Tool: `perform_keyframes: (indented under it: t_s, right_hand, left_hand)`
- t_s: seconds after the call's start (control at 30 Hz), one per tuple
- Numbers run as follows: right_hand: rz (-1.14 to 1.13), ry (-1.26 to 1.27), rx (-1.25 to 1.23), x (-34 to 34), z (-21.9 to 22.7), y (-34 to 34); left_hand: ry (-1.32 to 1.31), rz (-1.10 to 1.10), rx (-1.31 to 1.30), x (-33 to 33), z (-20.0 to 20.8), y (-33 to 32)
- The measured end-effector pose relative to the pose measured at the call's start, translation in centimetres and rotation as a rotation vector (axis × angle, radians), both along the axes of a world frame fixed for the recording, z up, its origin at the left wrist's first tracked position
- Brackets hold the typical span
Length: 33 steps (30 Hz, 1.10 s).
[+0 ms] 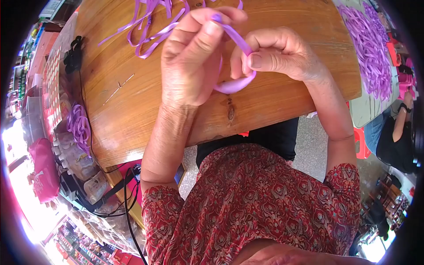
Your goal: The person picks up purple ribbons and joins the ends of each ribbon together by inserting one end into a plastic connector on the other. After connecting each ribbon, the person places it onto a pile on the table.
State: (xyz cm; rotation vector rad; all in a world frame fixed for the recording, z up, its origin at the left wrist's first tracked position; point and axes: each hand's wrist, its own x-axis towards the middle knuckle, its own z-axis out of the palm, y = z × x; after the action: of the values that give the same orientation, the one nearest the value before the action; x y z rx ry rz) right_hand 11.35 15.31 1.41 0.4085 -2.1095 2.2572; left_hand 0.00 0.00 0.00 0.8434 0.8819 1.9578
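Note:
A narrow purple ribbon [236,85] runs between my two hands above the wooden table [282,104]. My left hand [192,53] pinches it between thumb and forefinger, where a small darker purple bit shows at the fingertips. My right hand [276,55] is closed on the same ribbon with thumb against fingers, to the right of and slightly nearer than the left. Between the hands the ribbon is stretched in a short span, and a loop of it hangs below. More purple ribbons [148,33] lie loose beyond my left hand, some with small knots.
A thin stick-like tool [118,89] lies on the table's left part. A black cabled object [74,55] and a purple ribbon bundle [79,128] are at the left edge. A large ribbon heap [369,53] covers a pale table at right, where another person [397,132] sits.

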Motion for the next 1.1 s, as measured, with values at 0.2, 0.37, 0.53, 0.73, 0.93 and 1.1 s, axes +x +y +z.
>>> perform_keyframes:
  t_s: [0.2,0.37,0.53,0.73,0.93,1.1]
  right_hand:
    - [-0.010,-0.130,0.028,0.5,0.1,0.6]
    - [-0.541,-0.028,0.219,1.2,2.9,1.6]
    - [-0.580,0.251,0.054,1.0,-0.2,8.0]
    - [-0.885,-0.038,0.346,1.8,1.9,8.4]
    - [-0.804,-0.248,0.209,2.2,2.6,8.7]
    - [-0.556,0.228,0.026,1.3,-1.7,11.3]
  left_hand:
    - [-0.469,-0.102,0.371,-3.6,2.0,-1.7]
    - [-0.419,0.056,0.508,-7.5,3.4,-4.9]
    - [-0.288,0.385,0.612,-9.8,3.8,-7.7]
    - [-0.200,0.634,0.586,-11.6,3.6,-10.4]
    - [-0.024,1.061,0.408,-11.9,3.4,-10.7]
    - [0.002,1.341,0.104,-10.4,2.9,-7.6]
